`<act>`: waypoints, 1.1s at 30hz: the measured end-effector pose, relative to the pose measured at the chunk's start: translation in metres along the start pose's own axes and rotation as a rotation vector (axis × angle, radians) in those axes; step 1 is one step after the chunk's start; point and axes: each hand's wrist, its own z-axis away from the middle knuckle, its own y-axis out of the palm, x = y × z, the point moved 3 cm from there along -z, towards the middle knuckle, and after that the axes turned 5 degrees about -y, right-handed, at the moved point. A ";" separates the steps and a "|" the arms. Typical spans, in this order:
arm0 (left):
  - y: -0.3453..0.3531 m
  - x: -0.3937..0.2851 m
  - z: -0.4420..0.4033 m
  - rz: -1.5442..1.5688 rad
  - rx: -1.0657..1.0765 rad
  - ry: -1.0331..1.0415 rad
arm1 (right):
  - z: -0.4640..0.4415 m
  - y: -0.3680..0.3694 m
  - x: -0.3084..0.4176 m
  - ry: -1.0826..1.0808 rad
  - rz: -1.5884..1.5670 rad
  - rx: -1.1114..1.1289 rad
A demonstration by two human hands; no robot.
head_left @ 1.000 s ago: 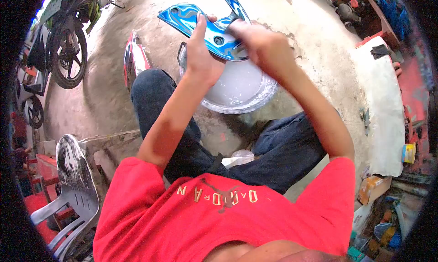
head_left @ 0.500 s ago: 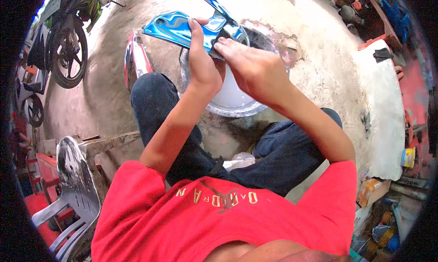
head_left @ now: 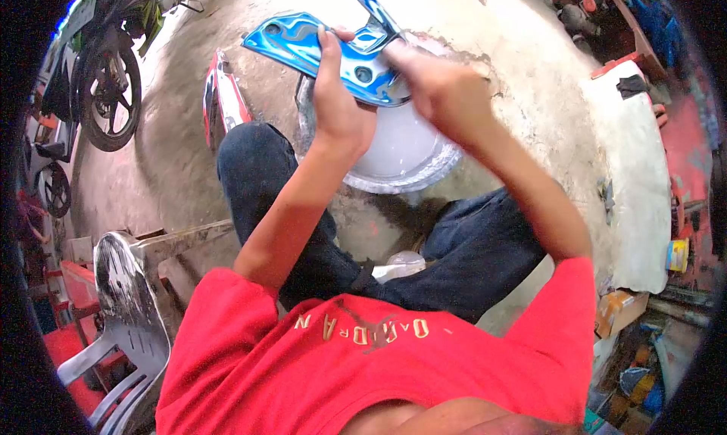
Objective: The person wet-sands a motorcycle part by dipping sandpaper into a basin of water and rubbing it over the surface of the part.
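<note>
A glossy blue motorcycle body panel with white and dark streaks is held up over a round tub. My left hand is closed around its lower edge, thumb on the glossy face. A narrow arm of the panel rises at its right side, and a round hole shows near its lower right end. My right hand is closed, its fingertips against the right part of the panel and blurred by motion; what lies under them is hidden. Below, the tub holds whitish liquid.
A red and white panel leans left of the tub. Parked motorcycles stand at the upper left. A paint-worn plastic chair is at lower left. On the right are a pale slab, a cardboard box and shelves.
My right hand has moved slightly right and up along the panel, uncovering the lower right end and its hole. The panel has tilted a little; my left hand keeps its hold.
</note>
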 end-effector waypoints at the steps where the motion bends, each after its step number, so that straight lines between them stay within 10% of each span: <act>1: -0.001 -0.002 -0.003 0.017 0.009 -0.006 | 0.002 -0.001 0.022 -0.096 -0.037 -0.131; 7: 0.008 -0.008 0.002 0.098 -0.006 -0.044 | -0.008 -0.003 -0.033 0.192 0.073 0.212; 12: -0.004 -0.008 -0.002 0.056 0.016 -0.083 | 0.001 -0.003 0.025 -0.255 -0.012 -0.128; 16: 0.006 -0.008 0.001 0.074 0.005 -0.061 | -0.012 -0.011 -0.036 0.291 0.081 0.328; 21: -0.001 -0.007 -0.006 0.044 0.068 -0.083 | -0.002 -0.016 0.032 -0.182 -0.050 -0.038; 27: 0.008 -0.008 0.000 0.065 -0.026 -0.114 | -0.008 -0.012 -0.038 0.255 0.104 0.341; 30: 0.002 -0.008 -0.003 0.003 0.017 -0.082 | 0.003 -0.007 0.019 -0.139 0.005 0.002; 33: 0.007 -0.011 -0.001 0.022 0.008 -0.129 | -0.005 -0.014 0.002 -0.063 -0.065 0.073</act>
